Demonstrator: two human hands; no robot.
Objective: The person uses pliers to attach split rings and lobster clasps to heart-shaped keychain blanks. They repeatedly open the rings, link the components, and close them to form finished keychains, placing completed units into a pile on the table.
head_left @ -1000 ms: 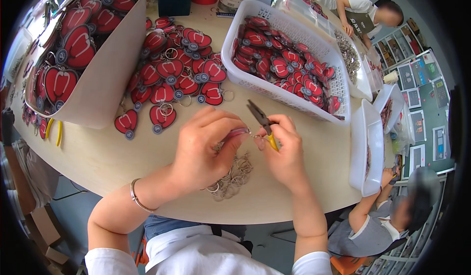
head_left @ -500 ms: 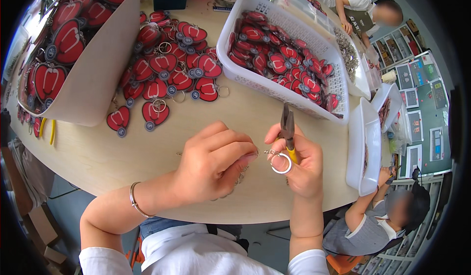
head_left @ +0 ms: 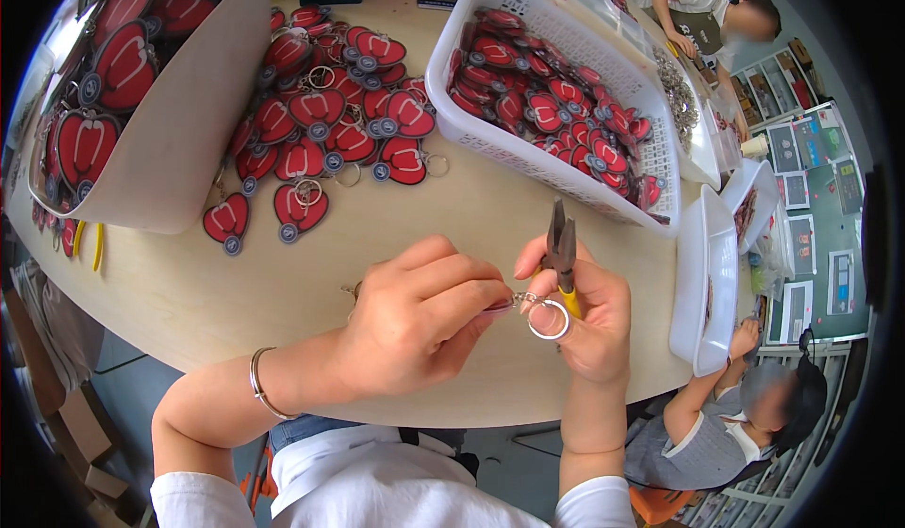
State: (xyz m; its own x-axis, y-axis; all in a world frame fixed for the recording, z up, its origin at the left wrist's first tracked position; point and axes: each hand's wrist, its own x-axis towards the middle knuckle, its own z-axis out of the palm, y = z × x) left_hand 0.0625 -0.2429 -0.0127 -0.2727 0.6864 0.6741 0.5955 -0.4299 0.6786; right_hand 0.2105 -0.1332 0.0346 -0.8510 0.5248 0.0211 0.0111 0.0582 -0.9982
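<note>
My left hand, fingers closed, pinches a flat charm; little more than its thin edge shows. A short chain with a silver key ring runs from that edge to my right hand. The pliers rest in my right palm, dark jaws pointing up and slightly parted, with a yellow handle between the fingers. My right thumb and fingers also hold the ring and chain. Farther off lies a pile of red apple-shaped keychains, each with a small grey-blue round tag. Another bit of metal peeks out behind my left hand.
A white perforated basket holds many red charms. At left, a tilted white bin is full of keychains; yellow handles stick out beneath it. White trays line the right side. Two people sit at right and far right.
My hands have come together, so the charm's edge now meets the chain. The key ring and pliers have shifted slightly right. The view has moved a little.
</note>
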